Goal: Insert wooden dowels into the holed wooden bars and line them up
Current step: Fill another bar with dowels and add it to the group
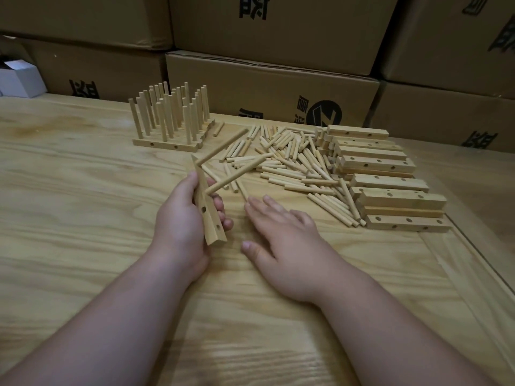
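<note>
Backed by stacked cardboard boxes (273, 87), all shut, contents unseen, from nine through three o'clock. Spread beneath everything: a pale wooden table (83, 218). Sat at ten o'clock on the far left edge, a small white box (21, 78), open-topped, inside too dark to tell. Piled at two to three o'clock, a stack of holed wooden bars (390, 176), no dowels in them. Heaped just left of that stack and touching it, loose wooden dowels (292, 162). Lined up at eleven o'clock, finished bars (167, 126) side by side, dowels upright in their holes. Reached in from six o'clock, two bare forearms. Lay flat at centre, the right hand (281, 240), fingers straight and spread, palm down, holding nothing, fingertips near the closest stray dowels. Curled at centre-left, the left hand (181, 218), fingers and thumb wrapped round a held bar (207, 207), tilted on end. Stuck out of that bar toward one o'clock, two inserted dowels (237, 174); lower holes seen empty.
</note>
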`<state>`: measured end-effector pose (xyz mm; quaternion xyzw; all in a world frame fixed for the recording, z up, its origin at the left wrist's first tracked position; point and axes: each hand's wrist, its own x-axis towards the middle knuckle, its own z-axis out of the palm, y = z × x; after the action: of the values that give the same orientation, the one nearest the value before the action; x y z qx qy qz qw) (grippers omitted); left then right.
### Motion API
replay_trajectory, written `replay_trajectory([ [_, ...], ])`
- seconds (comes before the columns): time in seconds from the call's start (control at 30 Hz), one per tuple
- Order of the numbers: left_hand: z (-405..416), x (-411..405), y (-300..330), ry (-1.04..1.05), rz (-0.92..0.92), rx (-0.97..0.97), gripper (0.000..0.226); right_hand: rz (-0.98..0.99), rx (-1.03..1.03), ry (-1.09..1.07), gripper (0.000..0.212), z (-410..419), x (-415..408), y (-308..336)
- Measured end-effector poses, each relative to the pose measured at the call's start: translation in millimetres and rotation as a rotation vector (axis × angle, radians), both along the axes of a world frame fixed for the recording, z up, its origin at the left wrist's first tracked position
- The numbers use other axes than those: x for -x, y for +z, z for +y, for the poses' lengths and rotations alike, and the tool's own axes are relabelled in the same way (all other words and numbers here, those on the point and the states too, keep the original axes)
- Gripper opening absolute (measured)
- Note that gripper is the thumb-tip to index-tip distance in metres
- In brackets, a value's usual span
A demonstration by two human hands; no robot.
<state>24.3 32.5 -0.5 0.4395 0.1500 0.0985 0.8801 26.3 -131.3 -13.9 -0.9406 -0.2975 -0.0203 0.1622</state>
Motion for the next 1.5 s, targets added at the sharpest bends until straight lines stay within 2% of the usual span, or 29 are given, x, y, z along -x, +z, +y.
replay_trajectory([
  [0.3,-0.7,2.3,0.7,-0.028,-0.039,0.015,0.033,-0.076,-0.039,-0.048,0.05,1.8,1.8,2.1],
  [0.43,-0.2,3.4,0.4,-0.051,-0.063,-0.006,0.033,-0.191,-0.107,-0.185,0.041,-1.9,2.6,4.6],
  [0.53,-0.7,3.0,-0.3,-0.047,-0.041,-0.024,0.034,-0.178,-0.05,-0.254,0.037,-4.9,1.2,3.5],
  [0.67,1.0,2.5,-0.6,-0.086,-0.046,-0.044,0.037,-0.191,-0.083,-0.36,0.018,-8.5,-1.1,3.5],
  [0.8,2.5,3.4,-0.7,-0.125,-0.042,-0.055,0.039,-0.182,-0.115,-0.475,0.021,-15.4,-3.1,4.9],
  [0.87,2.8,4.0,-0.7,-0.134,-0.046,-0.059,0.04,-0.154,-0.105,-0.46,0.024,-16.6,-3.7,4.2],
  [0.97,2.8,4.4,0.7,-0.135,-0.063,-0.082,0.039,-0.158,-0.144,-0.409,0.015,-17.2,-3.0,2.9],
  [1.1,1.5,3.8,3.8,-0.11,-0.061,-0.074,0.037,-0.151,-0.329,-0.381,0.007,-18.8,-1.4,1.9],
  [1.27,4.1,2.8,1.6,-0.137,-0.065,0.028,0.039,-0.005,-0.569,-0.253,0.01,-19.9,1.2,1.5],
  [1.4,5.1,-0.1,0.0,-0.145,-0.05,0.042,0.035,0.084,-0.559,-0.083,0.005,-16.2,7.2,3.1],
  [1.5,4.9,-0.6,-1.8,-0.168,-0.055,0.031,0.035,0.099,-0.545,-0.037,0.003,-15.1,9.4,3.6],
])
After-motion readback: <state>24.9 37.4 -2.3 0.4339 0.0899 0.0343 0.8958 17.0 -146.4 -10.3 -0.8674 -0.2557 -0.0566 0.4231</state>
